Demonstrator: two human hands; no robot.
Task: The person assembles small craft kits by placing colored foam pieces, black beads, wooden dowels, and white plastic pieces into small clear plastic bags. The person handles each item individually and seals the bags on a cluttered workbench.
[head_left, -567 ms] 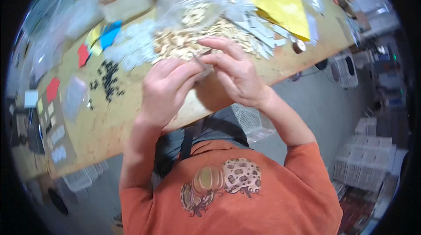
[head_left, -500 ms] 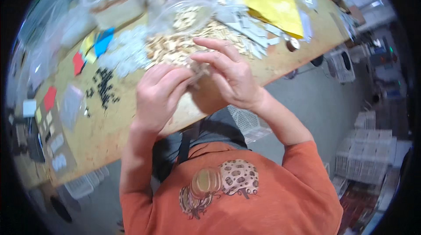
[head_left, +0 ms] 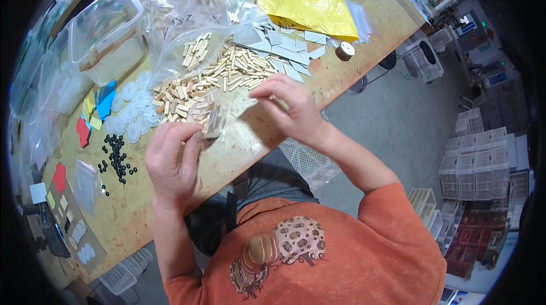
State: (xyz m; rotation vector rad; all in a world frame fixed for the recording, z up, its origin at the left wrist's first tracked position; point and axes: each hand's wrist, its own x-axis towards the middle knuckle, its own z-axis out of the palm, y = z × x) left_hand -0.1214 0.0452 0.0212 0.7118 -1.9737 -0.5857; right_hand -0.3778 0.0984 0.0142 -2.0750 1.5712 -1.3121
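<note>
My left hand (head_left: 175, 154) is closed, thumb and fingers pinching the edge of a small clear plastic bag (head_left: 214, 122). Pale wooden pieces show in or behind the bag; I cannot tell which. Behind it lies a heap of short wooden blocks (head_left: 176, 97), and farther back spreads a pile of thin wooden sticks (head_left: 242, 66). To the right my right hand (head_left: 293, 107) hovers over the table, fingers bent toward the thumb. A small pale patch shows between them, too unclear to name.
On the wooden table (head_left: 128, 202) lie black beads (head_left: 118, 160), clear discs (head_left: 133, 108), grey flat pieces (head_left: 284, 49), a yellow bag (head_left: 307, 0) and a thread spool (head_left: 344, 51). A clear tub (head_left: 108, 32) stands far left. White crates (head_left: 475, 163) are stacked on the floor.
My hands have moved apart. The left has gone down and left with the small bag; the right has come away from it, its fingers now more bent.
</note>
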